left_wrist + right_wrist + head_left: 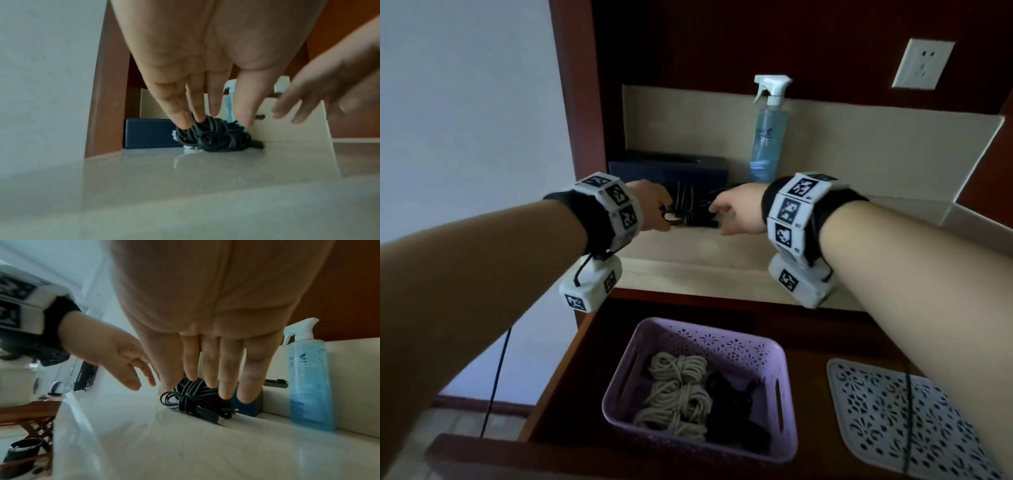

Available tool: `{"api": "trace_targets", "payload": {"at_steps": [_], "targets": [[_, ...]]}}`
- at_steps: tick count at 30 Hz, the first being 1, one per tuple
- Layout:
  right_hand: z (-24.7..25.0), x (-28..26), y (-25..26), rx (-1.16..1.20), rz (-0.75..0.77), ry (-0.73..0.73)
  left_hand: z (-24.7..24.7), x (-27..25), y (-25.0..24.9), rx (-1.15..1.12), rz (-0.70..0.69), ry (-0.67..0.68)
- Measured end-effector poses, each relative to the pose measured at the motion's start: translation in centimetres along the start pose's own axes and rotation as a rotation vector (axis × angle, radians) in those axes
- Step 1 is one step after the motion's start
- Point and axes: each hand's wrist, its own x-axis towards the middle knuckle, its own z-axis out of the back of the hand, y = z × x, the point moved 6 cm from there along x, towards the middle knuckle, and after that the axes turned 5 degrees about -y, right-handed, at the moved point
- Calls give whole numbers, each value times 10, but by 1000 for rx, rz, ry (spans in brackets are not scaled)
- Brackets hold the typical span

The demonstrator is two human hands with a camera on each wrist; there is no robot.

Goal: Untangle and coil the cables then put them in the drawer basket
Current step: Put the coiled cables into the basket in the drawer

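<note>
A black cable bundle [213,138] lies on the worktop [185,186] just in front of the dark box [150,134], left of the spray bottle [768,137]. The left hand [652,209] reaches down with straight fingers [180,118] touching its loops; the right hand [739,210] hovers beside it, fingers extended, holding nothing. Light, limp and springy, the bundle should lift best gripped around its wrapped middle. The basket [784,387] below already holds coils.
</note>
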Motion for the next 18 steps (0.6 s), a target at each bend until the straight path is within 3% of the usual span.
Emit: {"api": "trace_targets", "payload": {"at_steps": [7,12,16,18], "targets": [[-7,38,18,-55,15,29,-20,25,-11,268,-18,130],[-13,43,10,-19,-15,-59,-18,27,-11,321,-66,102],[-17,44,4,34,-29,-144,-14,25,-12,216,-43,29],[-19,43,5,40,-27,-111,-12,24,-11,151,-25,-29]]}}
